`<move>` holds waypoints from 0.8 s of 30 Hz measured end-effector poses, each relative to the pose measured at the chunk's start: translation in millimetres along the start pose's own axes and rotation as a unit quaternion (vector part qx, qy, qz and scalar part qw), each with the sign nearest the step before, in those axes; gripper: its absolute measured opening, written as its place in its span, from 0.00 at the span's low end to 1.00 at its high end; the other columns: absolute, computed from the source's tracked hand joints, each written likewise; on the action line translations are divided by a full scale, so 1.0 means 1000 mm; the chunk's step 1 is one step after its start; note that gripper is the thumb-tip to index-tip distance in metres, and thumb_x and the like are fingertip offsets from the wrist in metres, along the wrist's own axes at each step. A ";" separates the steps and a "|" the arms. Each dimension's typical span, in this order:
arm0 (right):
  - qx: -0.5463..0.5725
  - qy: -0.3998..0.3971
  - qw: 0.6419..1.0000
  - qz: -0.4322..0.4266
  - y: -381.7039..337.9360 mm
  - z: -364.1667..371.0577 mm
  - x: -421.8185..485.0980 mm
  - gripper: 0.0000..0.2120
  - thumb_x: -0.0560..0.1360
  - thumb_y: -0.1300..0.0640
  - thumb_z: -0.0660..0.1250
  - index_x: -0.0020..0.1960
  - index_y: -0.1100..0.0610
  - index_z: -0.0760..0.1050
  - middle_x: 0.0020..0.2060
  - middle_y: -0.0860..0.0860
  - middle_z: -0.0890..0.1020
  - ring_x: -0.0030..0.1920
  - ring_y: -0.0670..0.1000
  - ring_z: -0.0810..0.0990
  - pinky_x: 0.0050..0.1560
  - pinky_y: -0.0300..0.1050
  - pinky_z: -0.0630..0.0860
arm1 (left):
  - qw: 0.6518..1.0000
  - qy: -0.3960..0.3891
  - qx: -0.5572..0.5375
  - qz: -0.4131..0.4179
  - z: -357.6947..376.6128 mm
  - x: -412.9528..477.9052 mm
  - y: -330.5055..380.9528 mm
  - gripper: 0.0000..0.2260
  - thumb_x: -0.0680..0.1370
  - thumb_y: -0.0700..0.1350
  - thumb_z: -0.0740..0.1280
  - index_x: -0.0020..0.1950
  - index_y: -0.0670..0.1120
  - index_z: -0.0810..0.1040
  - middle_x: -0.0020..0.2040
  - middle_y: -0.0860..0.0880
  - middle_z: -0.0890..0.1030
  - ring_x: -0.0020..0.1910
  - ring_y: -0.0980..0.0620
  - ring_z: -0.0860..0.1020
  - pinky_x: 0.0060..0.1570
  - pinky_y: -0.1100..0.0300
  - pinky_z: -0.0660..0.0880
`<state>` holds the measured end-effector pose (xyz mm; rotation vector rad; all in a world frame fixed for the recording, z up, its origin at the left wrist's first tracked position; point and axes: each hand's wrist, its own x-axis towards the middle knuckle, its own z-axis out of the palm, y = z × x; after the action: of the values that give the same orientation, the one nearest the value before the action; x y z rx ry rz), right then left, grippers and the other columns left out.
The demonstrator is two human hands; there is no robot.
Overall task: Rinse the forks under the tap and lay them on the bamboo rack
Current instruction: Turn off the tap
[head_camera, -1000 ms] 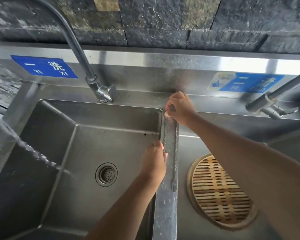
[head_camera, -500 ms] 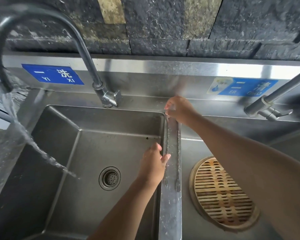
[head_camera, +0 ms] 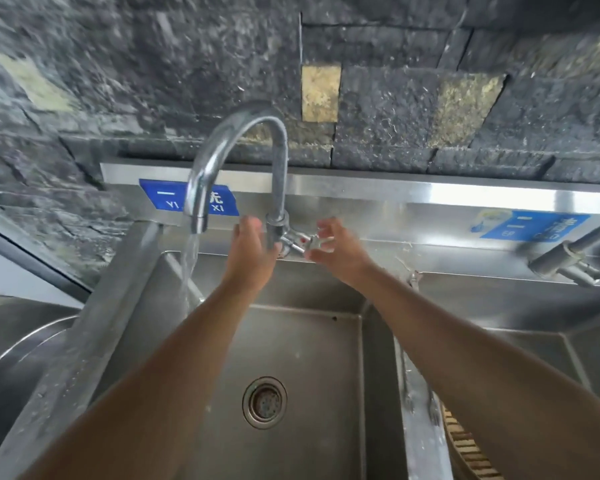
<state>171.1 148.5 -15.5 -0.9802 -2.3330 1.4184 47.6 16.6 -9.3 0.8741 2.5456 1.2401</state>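
Observation:
Two forks (head_camera: 409, 398) lie lengthwise on the steel divider (head_camera: 420, 445) between the two sinks, tines toward me. Neither hand touches them. The round bamboo rack (head_camera: 465, 448) sits in the right sink, mostly hidden under my right forearm. At the back, the curved tap (head_camera: 274, 161) runs water from its spout (head_camera: 196, 220) onto the left sink's left rim. My left hand (head_camera: 252, 251) wraps the tap's upright stem, thumb in front. My right hand (head_camera: 338, 252) pinches the tap's lever handle (head_camera: 310, 242).
The left sink (head_camera: 309, 341) has a round drain (head_camera: 264, 401) at its middle. A second tap (head_camera: 565, 261) juts in from the right above the right sink. A round metal basin (head_camera: 18, 355) shows at the far left. The dark stone wall (head_camera: 395, 98) stands behind.
Both hands left the forks on the divider and moved up to the tap, left onto the stem, right onto the handle. The view swung up and left.

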 end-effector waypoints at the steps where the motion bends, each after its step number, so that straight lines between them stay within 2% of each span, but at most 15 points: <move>1: -0.003 0.021 1.000 0.009 -0.001 0.009 0.004 0.29 0.72 0.56 0.76 0.69 0.57 0.69 0.60 0.53 0.76 0.57 0.53 0.79 0.54 0.48 0.77 | 1.000 -0.011 -0.013 0.004 -0.001 0.009 -0.001 0.25 0.72 0.40 0.73 0.66 0.38 0.68 0.61 0.39 0.73 0.59 0.41 0.74 0.58 0.52 0.72; 3: 0.019 0.050 0.998 0.030 0.000 0.027 0.011 0.31 0.72 0.58 0.77 0.70 0.57 0.68 0.62 0.55 0.75 0.59 0.56 0.80 0.59 0.55 0.78 | 0.999 -0.036 -0.035 0.011 -0.001 0.024 -0.004 0.33 0.72 0.41 0.74 0.73 0.41 0.62 0.69 0.39 0.69 0.65 0.44 0.72 0.65 0.50 0.70; 5: 0.068 0.075 0.994 0.043 0.004 0.041 0.018 0.31 0.72 0.60 0.77 0.70 0.57 0.68 0.60 0.54 0.76 0.58 0.57 0.80 0.59 0.56 0.79 | 0.997 -0.060 -0.046 0.031 0.003 0.033 -0.005 0.36 0.72 0.41 0.74 0.75 0.44 0.61 0.70 0.42 0.69 0.66 0.46 0.72 0.66 0.50 0.70; 6: 0.086 0.088 0.991 0.049 0.006 0.046 0.022 0.30 0.72 0.61 0.77 0.69 0.56 0.69 0.56 0.50 0.76 0.57 0.56 0.81 0.56 0.53 0.80 | 0.995 -0.074 -0.052 0.047 0.005 0.036 -0.006 0.33 0.72 0.41 0.74 0.74 0.45 0.64 0.68 0.44 0.73 0.63 0.48 0.75 0.64 0.51 0.72; 8: 0.090 0.103 0.989 0.057 0.011 0.054 0.027 0.26 0.72 0.61 0.76 0.66 0.55 0.72 0.48 0.45 0.78 0.52 0.53 0.81 0.50 0.45 0.78 | 0.992 -0.089 -0.054 0.075 0.010 0.040 -0.007 0.23 0.72 0.41 0.74 0.65 0.46 0.72 0.56 0.49 0.79 0.53 0.50 0.79 0.53 0.58 0.75; 10: 0.072 0.120 0.988 0.063 0.015 0.060 0.031 0.19 0.73 0.61 0.75 0.62 0.55 0.75 0.42 0.43 0.79 0.47 0.51 0.80 0.48 0.44 0.75 | 0.992 -0.069 -0.046 0.095 0.013 0.043 -0.009 0.16 0.73 0.38 0.72 0.59 0.43 0.75 0.50 0.50 0.80 0.47 0.50 0.78 0.42 0.67 0.68; 11: 0.069 0.126 0.987 0.069 0.016 0.062 0.032 0.16 0.73 0.61 0.74 0.59 0.54 0.75 0.40 0.43 0.79 0.45 0.51 0.79 0.47 0.45 0.74 | 0.992 -0.058 -0.046 0.102 0.014 0.045 -0.010 0.14 0.74 0.36 0.72 0.58 0.41 0.75 0.48 0.49 0.80 0.45 0.52 0.77 0.40 0.71 0.66; 13: 0.087 0.126 0.984 0.086 0.016 0.066 0.034 0.13 0.73 0.62 0.72 0.55 0.54 0.74 0.39 0.45 0.78 0.44 0.52 0.78 0.49 0.51 0.77 | 0.990 -0.061 -0.047 0.121 0.013 0.047 -0.013 0.11 0.74 0.35 0.71 0.54 0.43 0.75 0.43 0.54 0.78 0.39 0.59 0.74 0.40 0.77 0.66; 16: 0.106 0.112 0.983 0.104 0.015 0.067 0.037 0.13 0.75 0.63 0.70 0.57 0.56 0.72 0.39 0.47 0.77 0.44 0.52 0.77 0.54 0.62 0.80 | 0.987 -0.075 -0.046 0.134 0.013 0.052 -0.017 0.14 0.73 0.34 0.71 0.49 0.48 0.71 0.38 0.59 0.73 0.37 0.73 0.73 0.39 0.80 0.66; 18: 0.108 0.108 0.983 0.106 0.015 0.066 0.039 0.14 0.75 0.63 0.70 0.58 0.57 0.72 0.39 0.47 0.76 0.43 0.51 0.77 0.54 0.64 0.80 | 0.988 -0.065 -0.039 0.137 0.017 0.053 -0.017 0.16 0.72 0.33 0.71 0.47 0.49 0.69 0.37 0.60 0.72 0.39 0.79 0.71 0.38 0.82 0.65; 21: 0.111 0.107 0.982 0.106 0.018 0.067 0.042 0.13 0.75 0.63 0.70 0.57 0.55 0.72 0.39 0.47 0.76 0.42 0.51 0.76 0.53 0.64 0.80 | 0.990 -0.053 -0.012 0.133 0.021 0.054 -0.017 0.17 0.72 0.34 0.72 0.47 0.50 0.67 0.38 0.59 0.71 0.34 0.68 0.73 0.38 0.83 0.64; 24: 0.112 0.106 0.983 0.098 0.021 0.068 0.042 0.11 0.74 0.63 0.69 0.53 0.53 0.71 0.38 0.48 0.77 0.40 0.51 0.76 0.51 0.63 0.80 | 0.989 -0.054 0.012 0.135 0.024 0.056 -0.020 0.16 0.73 0.36 0.73 0.49 0.49 0.67 0.44 0.51 0.76 0.35 0.65 0.71 0.37 0.81 0.66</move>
<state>113.0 135.0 -73.6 -1.2509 -1.9229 1.5240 2.9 54.9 -35.0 1.2911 2.4209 1.1947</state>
